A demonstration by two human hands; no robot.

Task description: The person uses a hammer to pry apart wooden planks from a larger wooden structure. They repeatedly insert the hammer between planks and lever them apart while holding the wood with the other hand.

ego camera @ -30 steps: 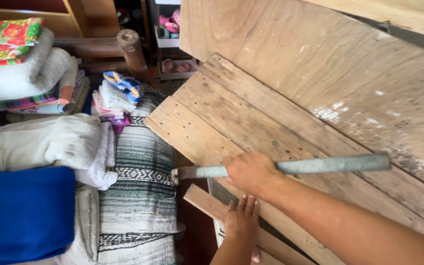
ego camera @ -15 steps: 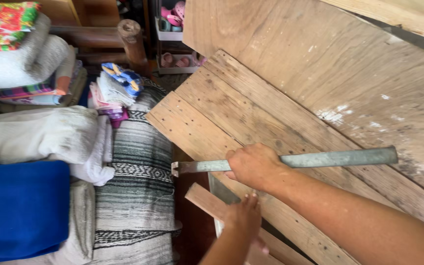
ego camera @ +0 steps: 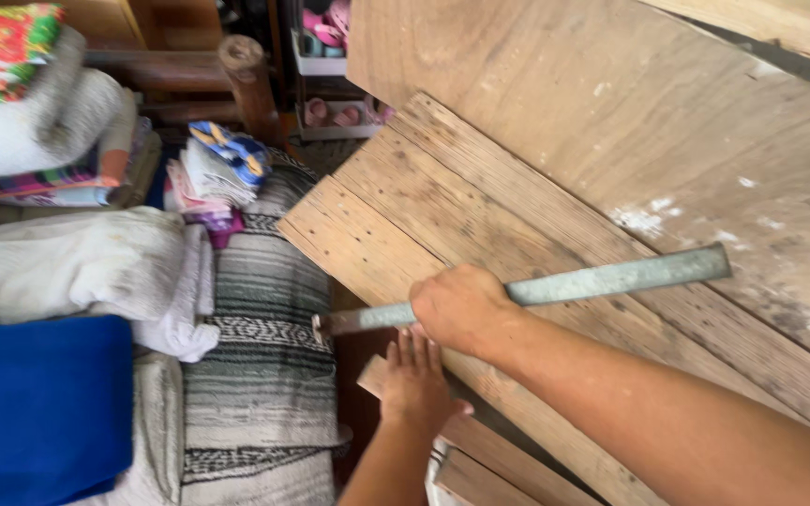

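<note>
Right hand [ego camera: 461, 307]: arm extended from lower right, grip clenched around one grey metal bar [ego camera: 611, 277] lying across the plank panel [ego camera: 442, 215]. Left hand [ego camera: 412, 379]: fingers flat, released, on one loose wooden slat [ego camera: 489, 450] below the panel.

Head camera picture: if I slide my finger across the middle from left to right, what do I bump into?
Blue cloth → grey striped blanket → left hand → right hand gripping the grey metal bar → wooden boards.
</note>
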